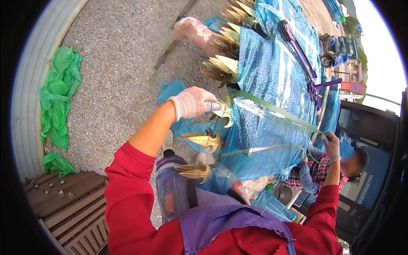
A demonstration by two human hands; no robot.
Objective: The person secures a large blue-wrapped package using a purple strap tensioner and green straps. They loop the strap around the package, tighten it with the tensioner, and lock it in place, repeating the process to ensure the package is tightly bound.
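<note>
A long bundle wrapped in blue bubble wrap [265,72] lies before me, with gold spearhead finials [204,140] sticking out along its left side. My left hand [193,103], in a striped knit glove, is closed with its fingertips on one gold finial [224,114]. At the bundle's right side, my gloved right hand [332,146] pinches a pale green packing strap [276,110]. The strap runs across the top of the wrap toward the finials near my left hand. A second strand of strap [255,149] lies looser, closer to me.
A purple long-handled tool [301,53] rests on the bundle. Another person [312,170] in a plaid shirt is close beyond my right arm. Green plastic sheeting [61,93] and brown slatted panels [78,216] lie at the left. A parked vehicle [338,49] stands far right.
</note>
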